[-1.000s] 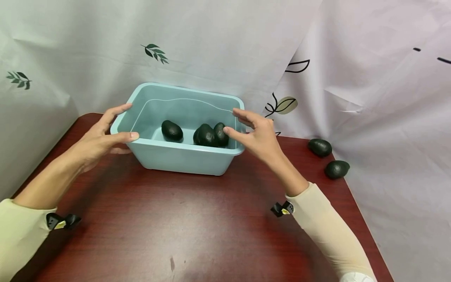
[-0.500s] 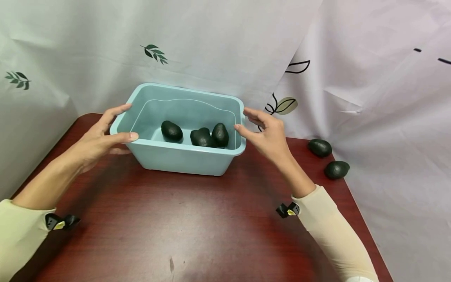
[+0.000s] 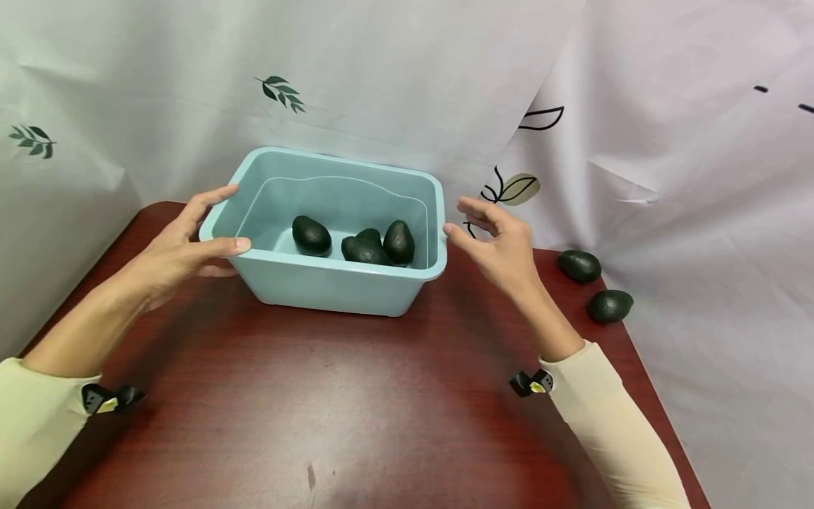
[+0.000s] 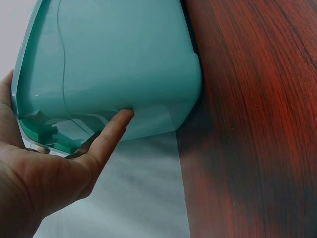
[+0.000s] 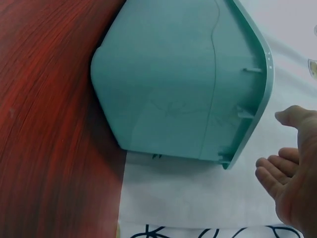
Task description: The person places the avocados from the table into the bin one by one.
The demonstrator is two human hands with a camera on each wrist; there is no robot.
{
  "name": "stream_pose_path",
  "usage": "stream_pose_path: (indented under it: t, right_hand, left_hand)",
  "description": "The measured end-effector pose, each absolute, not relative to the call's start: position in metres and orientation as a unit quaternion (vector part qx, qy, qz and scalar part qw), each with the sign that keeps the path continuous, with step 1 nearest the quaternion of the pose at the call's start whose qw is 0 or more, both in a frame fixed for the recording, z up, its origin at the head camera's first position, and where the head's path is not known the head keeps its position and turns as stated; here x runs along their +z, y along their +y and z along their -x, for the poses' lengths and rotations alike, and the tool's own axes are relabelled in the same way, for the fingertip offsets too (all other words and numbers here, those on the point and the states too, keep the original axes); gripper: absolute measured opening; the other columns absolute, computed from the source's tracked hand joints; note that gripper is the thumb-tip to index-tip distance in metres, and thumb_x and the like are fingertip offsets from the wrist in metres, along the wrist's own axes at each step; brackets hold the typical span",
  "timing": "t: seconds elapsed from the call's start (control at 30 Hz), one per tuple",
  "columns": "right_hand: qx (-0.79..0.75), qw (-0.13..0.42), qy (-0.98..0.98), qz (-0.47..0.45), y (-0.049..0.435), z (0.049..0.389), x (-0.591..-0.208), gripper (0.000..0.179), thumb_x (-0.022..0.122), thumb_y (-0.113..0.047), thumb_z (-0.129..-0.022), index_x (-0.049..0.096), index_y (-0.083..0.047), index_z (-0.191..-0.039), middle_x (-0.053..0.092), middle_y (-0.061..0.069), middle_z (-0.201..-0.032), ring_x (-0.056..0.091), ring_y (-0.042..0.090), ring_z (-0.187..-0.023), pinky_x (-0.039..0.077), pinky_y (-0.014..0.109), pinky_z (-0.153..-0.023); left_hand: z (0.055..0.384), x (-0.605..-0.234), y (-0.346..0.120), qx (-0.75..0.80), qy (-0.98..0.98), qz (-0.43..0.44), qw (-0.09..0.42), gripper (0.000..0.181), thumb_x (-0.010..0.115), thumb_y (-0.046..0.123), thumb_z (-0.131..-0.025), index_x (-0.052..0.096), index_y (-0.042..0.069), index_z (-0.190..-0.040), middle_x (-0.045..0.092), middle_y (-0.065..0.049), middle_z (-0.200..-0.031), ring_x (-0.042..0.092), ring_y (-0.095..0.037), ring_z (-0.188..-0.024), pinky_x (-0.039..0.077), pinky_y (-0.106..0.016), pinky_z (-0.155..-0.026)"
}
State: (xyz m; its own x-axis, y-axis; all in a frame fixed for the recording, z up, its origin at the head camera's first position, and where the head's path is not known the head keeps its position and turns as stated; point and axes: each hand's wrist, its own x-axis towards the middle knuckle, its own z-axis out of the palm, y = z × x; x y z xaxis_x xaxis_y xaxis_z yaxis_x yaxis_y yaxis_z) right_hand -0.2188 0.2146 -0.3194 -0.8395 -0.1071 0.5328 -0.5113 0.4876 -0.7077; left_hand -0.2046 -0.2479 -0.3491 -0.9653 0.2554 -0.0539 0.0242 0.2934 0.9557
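A light blue plastic bin (image 3: 331,286) stands on the dark red table, with several dark green avocados (image 3: 311,236) inside. My left hand (image 3: 181,247) grips the left end of the bin, thumb on the rim and fingers along the outside. In the left wrist view one finger of that hand (image 4: 54,173) lies against the bin's end wall. Just right of the bin, apart from its rim, my right hand (image 3: 499,244) holds nothing. Its fingers are loosely bent, as the right wrist view of the hand (image 5: 297,168) also shows.
Two more avocados, one farther back (image 3: 579,266) and one nearer (image 3: 609,306), lie at the table's right edge. White cloth (image 3: 407,85) with a leaf print hangs behind and beside the table (image 3: 331,396).
My right hand has drawn back to the right, out from over the bin. The avocados at the bin's right end have shifted and settled. My left hand stays on the rim.
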Motion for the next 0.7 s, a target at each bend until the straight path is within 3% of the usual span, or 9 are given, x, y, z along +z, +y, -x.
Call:
stream_pose_path:
  t: [0.2,0.43,0.5,0.7]
  right_hand:
    - [0.489,0.2,-0.834,-0.161,0.225,0.216,-0.321,0.046,0.086,-0.017,-0.087,0.072,-0.008,-0.13,0.073,0.01,-0.131,0.071,0.024,-0.121,0.055,0.034,-0.107]
    - [0.488,0.189,-0.845,-0.114,0.244,0.206,-0.327,0.046,0.086,-0.029,-0.087,0.074,-0.014,-0.129,0.075,0.004,-0.127,0.072,0.013,-0.116,0.06,0.026,-0.094]
    - [0.481,0.192,-0.849,-0.105,0.25,0.204,-0.328,0.045,0.085,-0.031,-0.088,0.074,-0.014,-0.128,0.075,0.004,-0.127,0.072,0.012,-0.114,0.059,0.022,-0.094]
    - [0.485,0.205,-0.846,-0.089,0.268,0.2,-0.332,0.041,0.085,-0.031,-0.089,0.075,-0.017,-0.126,0.075,0.007,-0.126,0.073,0.009,-0.111,0.058,0.024,-0.098]
  left_hand:
    - [0.204,-0.349,-0.247,0.59,0.797,-0.087,0.095,0.082,0.065,0.021,-0.103,0.017,0.051,-0.162,0.02,-0.001,-0.163,0.044,-0.019,-0.13,0.064,-0.031,-0.083]
    - [0.203,-0.35,-0.246,0.59,0.797,-0.088,0.098,0.083,0.066,0.021,-0.103,0.016,0.052,-0.162,0.02,-0.001,-0.164,0.044,-0.019,-0.13,0.064,-0.031,-0.083]
    - [0.203,-0.35,-0.246,0.591,0.796,-0.087,0.099,0.083,0.066,0.021,-0.103,0.016,0.052,-0.161,0.02,-0.001,-0.164,0.044,-0.019,-0.13,0.064,-0.031,-0.083]
    - [0.202,-0.35,-0.246,0.595,0.793,-0.087,0.096,0.082,0.066,0.02,-0.102,0.017,0.051,-0.162,0.02,0.0,-0.163,0.044,-0.019,-0.129,0.064,-0.031,-0.083]
